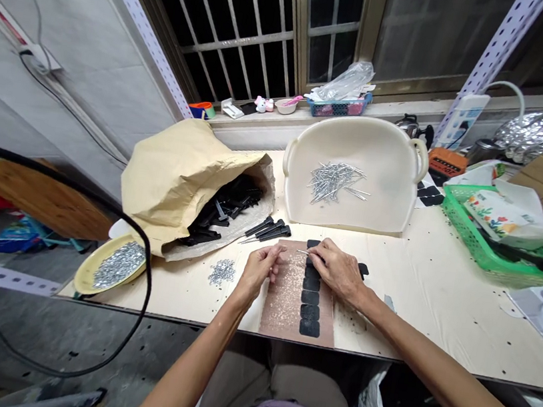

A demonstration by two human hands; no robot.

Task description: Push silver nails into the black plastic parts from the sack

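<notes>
My right hand (337,270) is closed on a thin metal rod (302,252), whose tip points left. Opposite that tip, my left hand (261,268) is pinched shut; anything between its fingertips is too small to make out. Under both hands lies a brown board (283,309) with a worn, speckled surface. A column of black rounded-square pads (310,297) runs down its right half. Left of the board is a small heap of tiny metal pieces (222,272). Several black-handled tools with thin metal shafts (268,229) rest beyond my left hand.
A paper sack (170,169) spills black plastic parts (230,208) at the left. The yellow bowl (85,268) holds small metal pieces. At the back, a white basin (350,216) contains metal rods (332,182). A green basket (468,239) stands right; a black cable (147,280) loops at left.
</notes>
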